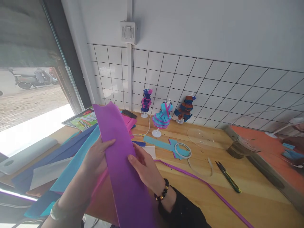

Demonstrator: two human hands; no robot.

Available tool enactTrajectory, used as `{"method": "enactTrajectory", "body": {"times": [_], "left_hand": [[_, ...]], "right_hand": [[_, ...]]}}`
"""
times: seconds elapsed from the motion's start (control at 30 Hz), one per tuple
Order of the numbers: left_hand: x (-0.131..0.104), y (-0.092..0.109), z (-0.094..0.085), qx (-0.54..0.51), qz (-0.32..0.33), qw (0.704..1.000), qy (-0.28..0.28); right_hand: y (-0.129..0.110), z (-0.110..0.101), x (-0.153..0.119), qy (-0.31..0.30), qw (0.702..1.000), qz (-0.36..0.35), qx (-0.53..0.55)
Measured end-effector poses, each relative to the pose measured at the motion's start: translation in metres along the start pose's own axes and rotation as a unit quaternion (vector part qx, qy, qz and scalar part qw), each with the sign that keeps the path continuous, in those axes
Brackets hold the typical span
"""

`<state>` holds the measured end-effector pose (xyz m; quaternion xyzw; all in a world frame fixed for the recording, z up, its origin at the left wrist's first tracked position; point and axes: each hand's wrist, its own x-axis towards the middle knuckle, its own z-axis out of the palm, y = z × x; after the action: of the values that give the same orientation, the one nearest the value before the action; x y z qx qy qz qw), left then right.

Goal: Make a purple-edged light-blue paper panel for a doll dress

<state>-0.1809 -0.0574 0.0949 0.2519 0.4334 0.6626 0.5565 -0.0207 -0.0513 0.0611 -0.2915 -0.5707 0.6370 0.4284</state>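
A wide strip of purple paper (121, 158), looking like crepe paper, hangs upright before me and runs out of the bottom of the view. My left hand (96, 156) grips its left edge, thumb across the front and fingers behind. On the right edge, my right hand (148, 169) pinches the strip with the thumb in front; its other fingertips are partly hidden. Beyond the hands stands a mini dress form in a blue and pink ruffled dress (162, 117). A roll of tape (182, 150) lies on blue paper pieces (158, 142).
Thread snips (229, 179) and a long thin purple strip (204, 183) lie on the wooden table (190, 196) to the right. Two more dressed forms, one navy and pink (146, 101), one brown (186, 109), stand by the wall. Blue paper sheets (76, 158) and a phone (129, 114) are leftward.
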Motion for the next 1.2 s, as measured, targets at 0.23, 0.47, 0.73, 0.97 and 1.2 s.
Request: {"method": "enactTrajectory", "body": {"times": [0.23,0.47,0.73,0.97,1.2], "left_hand": [[-0.002,-0.009,0.007,0.025,0.015,1.000,0.011],[0.008,-0.037,-0.013,-0.023,-0.185,0.982,-0.020],[-0.026,-0.053,-0.008,-0.119,-0.242,0.956,-0.115],[-0.050,-0.071,-0.026,0.116,-0.151,0.966,-0.177],[-0.042,-0.044,-0.034,0.206,-0.123,0.961,-0.137]], "right_hand": [[0.008,0.008,0.008,0.003,0.985,0.088,0.145],[0.026,-0.001,0.014,0.016,0.969,0.168,0.179],[0.028,-0.008,0.019,0.038,0.968,0.159,0.189],[0.008,-0.013,0.033,0.007,0.978,0.097,0.186],[-0.025,0.003,0.069,-0.075,0.981,-0.004,0.181]]}}
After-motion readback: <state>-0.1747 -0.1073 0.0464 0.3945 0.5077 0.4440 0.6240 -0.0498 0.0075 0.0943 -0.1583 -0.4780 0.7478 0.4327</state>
